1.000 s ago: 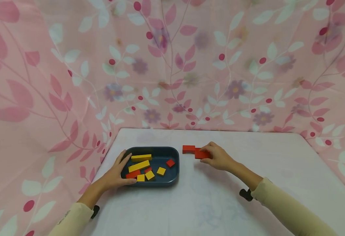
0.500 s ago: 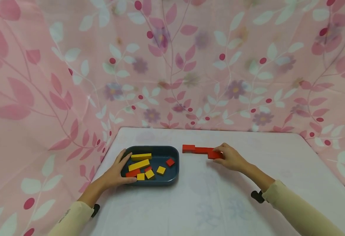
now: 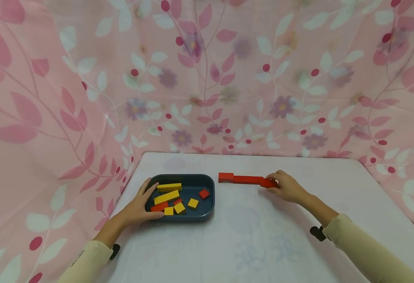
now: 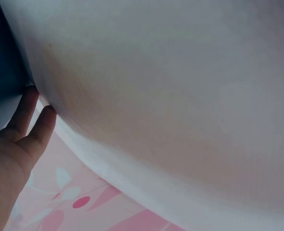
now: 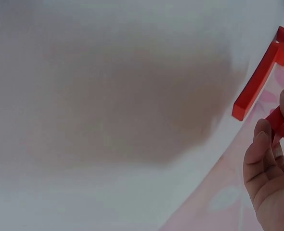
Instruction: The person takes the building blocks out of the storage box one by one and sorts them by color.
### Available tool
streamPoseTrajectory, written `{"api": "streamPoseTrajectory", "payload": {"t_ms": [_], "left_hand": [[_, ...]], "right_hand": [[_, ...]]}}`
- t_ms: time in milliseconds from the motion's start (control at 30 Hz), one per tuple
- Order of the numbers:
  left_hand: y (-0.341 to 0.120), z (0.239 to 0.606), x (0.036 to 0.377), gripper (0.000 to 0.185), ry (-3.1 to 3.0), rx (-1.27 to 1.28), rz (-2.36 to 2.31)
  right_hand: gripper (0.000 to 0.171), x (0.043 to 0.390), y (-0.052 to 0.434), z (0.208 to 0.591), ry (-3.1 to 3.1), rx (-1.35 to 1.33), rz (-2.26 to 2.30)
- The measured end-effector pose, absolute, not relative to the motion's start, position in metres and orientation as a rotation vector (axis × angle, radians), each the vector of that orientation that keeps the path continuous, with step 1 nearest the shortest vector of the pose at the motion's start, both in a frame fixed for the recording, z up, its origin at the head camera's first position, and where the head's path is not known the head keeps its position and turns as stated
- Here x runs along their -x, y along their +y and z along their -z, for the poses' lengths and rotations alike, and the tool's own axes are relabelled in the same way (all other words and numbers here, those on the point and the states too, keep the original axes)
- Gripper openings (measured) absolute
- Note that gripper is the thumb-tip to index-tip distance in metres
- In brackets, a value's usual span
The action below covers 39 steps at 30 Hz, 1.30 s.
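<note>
A dark blue tray sits left of centre on the white table, holding several yellow blocks and red blocks. My left hand rests against the tray's left rim with straight fingers; the tray wall shows dark beside them. To the tray's right lies a row of red pieces: a small red block and a long red bar, also visible as the bar. At the bar's right end my right hand pinches a short red block, which shows between its fingertips.
The white-covered table is enclosed by a pink floral cloth at the back and both sides. The table's left edge runs just beside my left hand.
My right hand has slid to the right with the short red block, uncovering the long red bar and reaching its right end. Left hand and tray have stayed put.
</note>
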<state>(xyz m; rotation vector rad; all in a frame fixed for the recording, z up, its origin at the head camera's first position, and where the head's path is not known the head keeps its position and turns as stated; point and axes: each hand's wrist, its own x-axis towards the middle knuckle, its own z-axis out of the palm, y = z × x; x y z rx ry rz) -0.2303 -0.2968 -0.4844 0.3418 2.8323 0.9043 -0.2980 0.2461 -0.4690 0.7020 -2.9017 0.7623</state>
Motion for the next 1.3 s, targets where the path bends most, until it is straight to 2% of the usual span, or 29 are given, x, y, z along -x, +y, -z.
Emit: {"api": "streamPoseTrajectory", "payload": {"t_ms": [600,1300], "left_hand": [[-0.299,0.489,0.228,0.107,2.828,-0.348,-0.902],[-0.299,0.483,0.231,0.103,2.857,-0.368,-0.883]], "right_hand": [[0.034,0.306,0.273,0.475,-2.977,-0.67,-0.581],[0.033,0.324,0.268,0.478,-3.057,-0.674,-0.538]]}}
